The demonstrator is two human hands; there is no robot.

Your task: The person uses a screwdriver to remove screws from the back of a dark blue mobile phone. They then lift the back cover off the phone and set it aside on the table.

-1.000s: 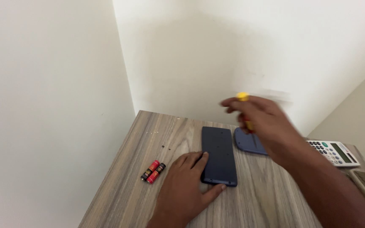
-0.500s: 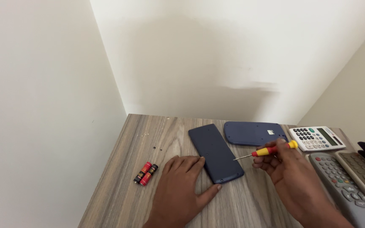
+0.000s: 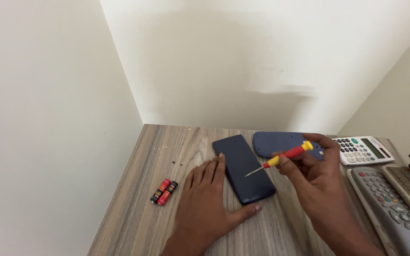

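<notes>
Here the left hand [image 3: 205, 204] lies flat and unclenched against the dark blue device back [image 3: 244, 168], bracing its near edge; the right hand [image 3: 316, 173] pinches a red-and-yellow screwdriver [image 3: 281, 160], tip on that back; two red batteries [image 3: 163, 191] sit left of the left hand

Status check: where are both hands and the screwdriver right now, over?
Left hand flat on table, pinning dark blue device. Right hand holds red-yellow screwdriver, tip over the device's back. Two batteries lie left, clear of the work.
</notes>
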